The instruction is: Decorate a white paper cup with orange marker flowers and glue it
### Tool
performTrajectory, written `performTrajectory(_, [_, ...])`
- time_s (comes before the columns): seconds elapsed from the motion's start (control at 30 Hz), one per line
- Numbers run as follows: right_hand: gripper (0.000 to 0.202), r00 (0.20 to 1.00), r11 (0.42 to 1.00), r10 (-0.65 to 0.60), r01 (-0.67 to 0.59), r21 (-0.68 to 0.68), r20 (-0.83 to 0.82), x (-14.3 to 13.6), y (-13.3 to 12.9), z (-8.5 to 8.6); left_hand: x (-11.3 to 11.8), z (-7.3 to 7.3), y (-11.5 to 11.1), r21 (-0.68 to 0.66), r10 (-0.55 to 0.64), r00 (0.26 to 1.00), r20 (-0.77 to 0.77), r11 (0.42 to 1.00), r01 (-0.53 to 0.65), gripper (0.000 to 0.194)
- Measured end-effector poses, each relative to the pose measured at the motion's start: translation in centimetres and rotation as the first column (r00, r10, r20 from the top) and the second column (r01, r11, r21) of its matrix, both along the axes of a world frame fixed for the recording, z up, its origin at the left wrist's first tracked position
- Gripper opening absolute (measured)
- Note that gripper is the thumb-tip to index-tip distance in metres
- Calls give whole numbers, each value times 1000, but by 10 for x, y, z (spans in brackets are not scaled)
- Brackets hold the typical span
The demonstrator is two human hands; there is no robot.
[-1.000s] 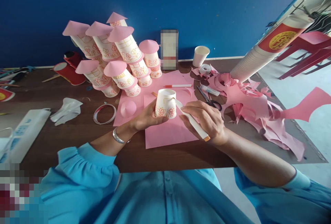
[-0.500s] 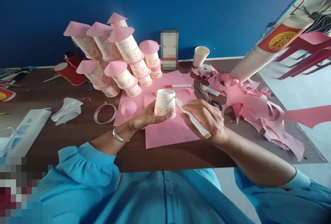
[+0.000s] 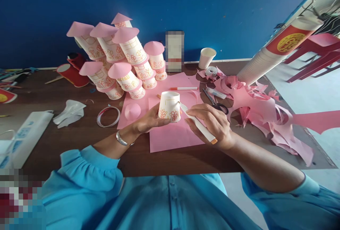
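My left hand (image 3: 150, 119) is closed round the lower left side of a white paper cup (image 3: 169, 107). Red and orange flowers are drawn low on the cup, with thin yellowish lines nearer its top. In my right hand (image 3: 214, 123) is a white marker pen (image 3: 199, 125) with an orange end, gripped like a pencil. Its tip meets the cup's right side, near the top. Beneath both hands lie pink paper sheets (image 3: 162, 143). To the left of the cup, a small pink paper cone (image 3: 132, 112) rests on the paper.
Cup towers with pink cone roofs (image 3: 129, 51) stand at the back left. Scissors (image 3: 216, 104), a capped marker (image 3: 183, 88) and pink paper scraps (image 3: 268, 106) lie to the right. A tall cup stack (image 3: 276, 54) leans behind them. A tape roll (image 3: 108, 117) lies left.
The marker's tip has shifted slightly down along the cup's right side. My left hand still holds the cup in about the same place.
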State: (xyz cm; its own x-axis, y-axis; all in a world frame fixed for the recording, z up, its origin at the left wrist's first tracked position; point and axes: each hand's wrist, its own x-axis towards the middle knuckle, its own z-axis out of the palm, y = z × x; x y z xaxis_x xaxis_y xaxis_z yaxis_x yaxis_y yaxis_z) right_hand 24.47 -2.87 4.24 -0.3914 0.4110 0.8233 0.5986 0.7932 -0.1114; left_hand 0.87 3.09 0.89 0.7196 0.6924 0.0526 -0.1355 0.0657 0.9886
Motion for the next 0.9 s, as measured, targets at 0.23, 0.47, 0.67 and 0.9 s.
performTrajectory(0.23, [22,1000,1000,23,-23,-4,-2,-1,-1,-1,0,-8,1,-43,38,999,21,998,-38,48])
performTrajectory(0.47, [21,1000,1000,15,-15,8,12,-3,-2,1,0,-12,2,-29,41,999,2,999,-41,51])
performTrajectory(0.67, [17,1000,996,15,-17,86,20,-3,-3,1,1,-8,1,1,69,998,1,998,-69,55])
performTrajectory(0.9, [18,991,989,79,-92,113,112,-8,-5,-2,5,-7,-1,101,137,986,-94,987,-128,65])
